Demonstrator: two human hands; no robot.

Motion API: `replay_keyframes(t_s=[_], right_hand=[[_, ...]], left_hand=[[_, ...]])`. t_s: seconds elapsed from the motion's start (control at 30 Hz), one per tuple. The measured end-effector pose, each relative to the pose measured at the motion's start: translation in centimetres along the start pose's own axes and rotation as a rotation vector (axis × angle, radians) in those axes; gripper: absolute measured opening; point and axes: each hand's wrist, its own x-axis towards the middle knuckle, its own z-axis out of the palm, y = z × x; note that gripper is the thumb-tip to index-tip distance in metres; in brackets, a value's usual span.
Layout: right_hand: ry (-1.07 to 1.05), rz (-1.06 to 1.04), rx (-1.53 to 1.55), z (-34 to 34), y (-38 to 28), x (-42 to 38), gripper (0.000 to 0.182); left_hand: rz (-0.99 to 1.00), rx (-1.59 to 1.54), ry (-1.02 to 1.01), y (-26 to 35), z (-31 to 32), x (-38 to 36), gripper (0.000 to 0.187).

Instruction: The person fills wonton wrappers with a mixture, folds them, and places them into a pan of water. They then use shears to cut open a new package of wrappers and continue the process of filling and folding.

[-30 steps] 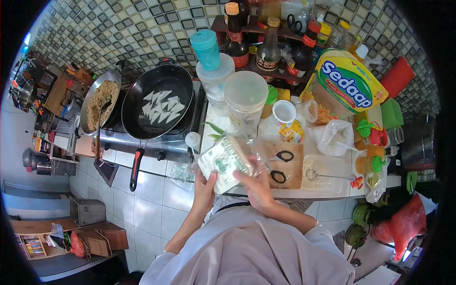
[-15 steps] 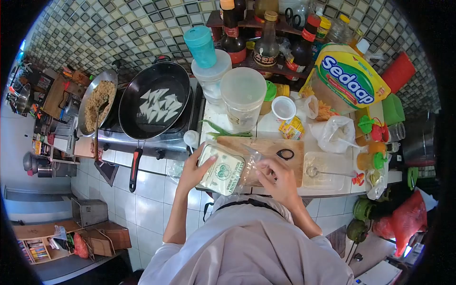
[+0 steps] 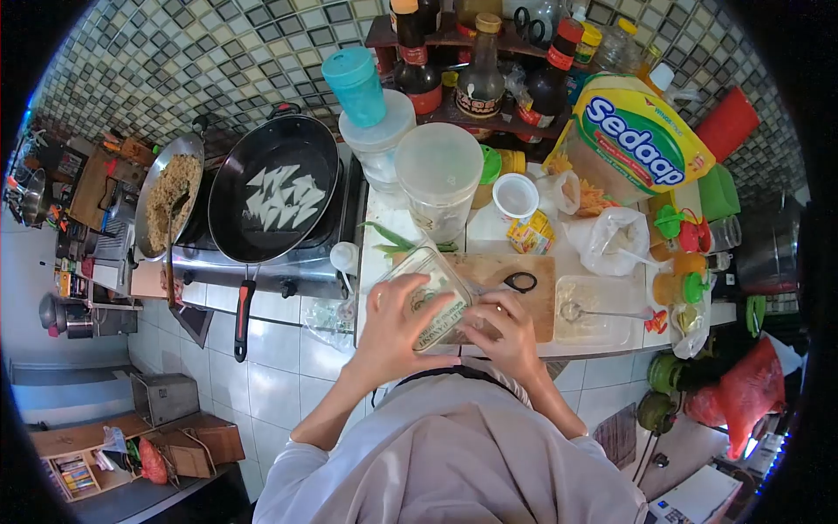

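A cream tin with rounded corners and green print (image 3: pixel 447 285) is held tilted over the front left of the wooden cutting board (image 3: pixel 537 319). My left hand (image 3: pixel 397 327) lies across its top, fingers spread over the printed face and gripping it. At the tin's right edge are the curled fingers of my right hand (image 3: pixel 504 332), pressed close to its corner. A pair of scissors with black handles (image 3: pixel 521 280) rests on the board just beyond that hand. Green leaves or chillies (image 3: pixel 388 234) lie behind the tin.
On the stove, a black frying pan (image 3: pixel 236 175) holds white triangular pieces in liquid; beside it a wok (image 3: pixel 144 227) contains brown food. Tall plastic tubs (image 3: pixel 436 188) stand behind the board. A clear tray with a spoon (image 3: pixel 585 332) sits right, a yellow Sedaap pouch (image 3: pixel 633 131) behind.
My left hand has shifted from the tin's left side to over its top. The tin has turned and moved slightly right and up, and my right hand has come against its edge.
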Motion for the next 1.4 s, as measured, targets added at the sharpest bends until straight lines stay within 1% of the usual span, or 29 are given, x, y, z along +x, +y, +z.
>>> replay_keyframes(t_s=[0.03, 0.07, 0.1, 0.13, 0.2, 0.23, 0.27, 0.37, 0.43, 0.47, 0.5, 0.53, 0.6, 0.63, 0.7, 0.73, 0.8, 0.9, 1.03, 1.2, 1.27, 1.33, 1.4], right_hand=[[-0.007, -0.079, -0.019, 0.0, 0.2, 0.1, 0.017], [-0.010, -0.076, -0.017, 0.1, 0.1, 0.3, 0.017], [-0.007, -0.071, -0.004, 0.1, -0.1, 0.4, 0.018], [-0.003, -0.067, 0.007, 0.2, -0.2, 0.6, 0.018], [0.015, -0.058, 0.006, 0.8, 0.3, 0.6, 0.017], [0.033, -0.051, 0.007, 1.0, 0.6, 0.6, 0.016], [0.030, -0.050, 0.008, 1.1, 0.7, 0.6, 0.016], [-0.048, -0.116, 0.002, 1.1, 0.9, 1.0, 0.019], [-0.151, -0.291, -0.037, 0.4, 0.7, 1.5, 0.021], [-0.153, -0.290, -0.035, 0.0, 0.5, 1.6, 0.021], [-0.217, -0.299, -0.073, -0.4, 0.3, 1.6, 0.021], [-0.280, -0.306, -0.112, -0.6, 0.2, 1.6, 0.021], [-0.287, -0.302, -0.114, -0.5, 0.3, 1.5, 0.022], [-0.297, -0.303, -0.117, -0.5, 0.4, 1.5, 0.024], [-0.311, -0.310, -0.136, -0.3, 0.8, 1.4, 0.025], [-0.326, -0.324, -0.154, -0.3, 0.9, 1.5, 0.027], [-0.326, -0.348, -0.170, -0.2, 1.0, 1.8, 0.026], [-0.334, -0.389, -0.205, -0.6, 1.2, 2.2, 0.024], [-0.352, -0.420, -0.211, -0.7, 1.3, 2.6, 0.019], [-0.334, -0.423, -0.208, -0.6, 1.3, 2.7, 0.017], [-0.329, -0.414, -0.197, -0.7, 1.1, 2.8, 0.018], [-0.336, -0.423, -0.189, -0.8, 1.0, 3.0, 0.015], [-0.340, -0.418, -0.173, -0.8, 0.9, 3.1, 0.014]], left_hand=[[0.025, 0.030, -0.016, 0.1, 0.6, -0.4, 0.059], [0.052, 0.060, -0.031, 0.2, 1.1, -0.8, 0.058], [0.022, 0.036, 0.002, 0.0, 1.6, -1.1, 0.047], [0.020, 0.035, 0.001, -0.3, 1.8, -1.3, 0.047], [0.010, -0.023, 0.117, -0.9, 2.0, -1.7, 0.036], [0.009, -0.024, 0.116, -1.2, 2.1, -1.7, 0.036], [-0.004, -0.045, 0.156, -1.5, 2.1, -1.7, 0.032], [-0.044, -0.058, 0.229, -1.9, 2.3, -1.9, 0.028], [-0.065, -0.051, 0.261, -2.1, 2.1, -2.0, 0.027], [-0.015, -0.039, 0.237, -2.3, 1.9, -2.2, 0.026], [0.036, -0.028, 0.211, -2.4, 1.7, -2.3, 0.026], [0.036, -0.028, 0.208, -2.2, 1.6, -2.3, 0.026], [0.075, -0.074, 0.137, -1.5, 1.1, -2.3, 0.031], [0.076, -0.077, 0.133, -1.1, 1.0, -2.2, 0.031], [0.007, 0.007, 0.057, -0.4, 1.1, -2.1, 0.043], [0.007, 0.007, 0.055, -0.5, 1.3, -2.3, 0.043], [0.006, 0.042, 0.022, -0.9, 1.9, -2.7, 0.055], [-0.026, 0.077, 0.048, -1.0, 1.5, -3.0, 0.060], [-0.064, 0.083, 0.059, -1.3, 1.4, -3.5, 0.062], [-0.123, -0.002, 0.050, -1.5, 1.4, -3.9, 0.060], [-0.119, -0.013, 0.048, -1.7, 1.3, -3.8, 0.059], [-0.120, -0.024, 0.049, -1.6, 1.3, -3.7, 0.058], [-0.109, -0.069, 0.095, -1.4, 1.3, -3.5, 0.055]])
